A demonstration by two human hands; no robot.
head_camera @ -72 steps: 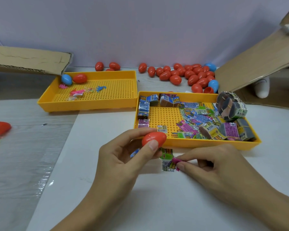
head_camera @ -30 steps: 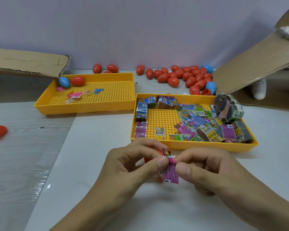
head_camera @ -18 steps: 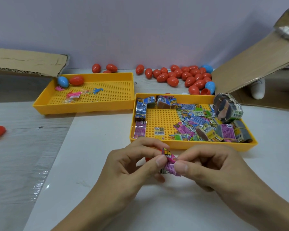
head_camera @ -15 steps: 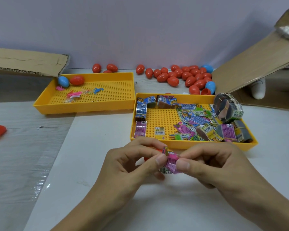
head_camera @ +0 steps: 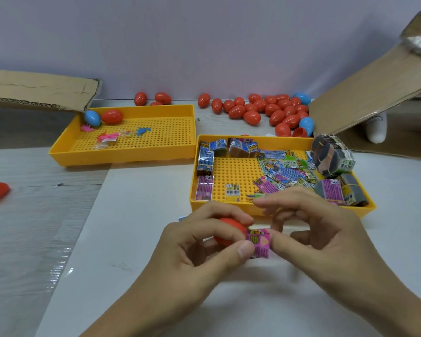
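Head view: your left hand (head_camera: 199, 246) grips red egg (head_camera: 229, 228), right hand (head_camera: 321, 239) pinches folded leaflet (head_camera: 260, 242); tuck it squarely inside.

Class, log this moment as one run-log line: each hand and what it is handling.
left hand: grips red plastic egg, thumb on folded pink printed leaflet | right hand: touches leaflet, grip unclear

Glossy plastic egg (head_camera: 226, 231); shiny printed paper leaflet (head_camera: 259, 243).

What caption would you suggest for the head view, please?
Left hand grips a red egg, thumb pinning a folded pink leaflet; right hand touches it, near the yellow tray.
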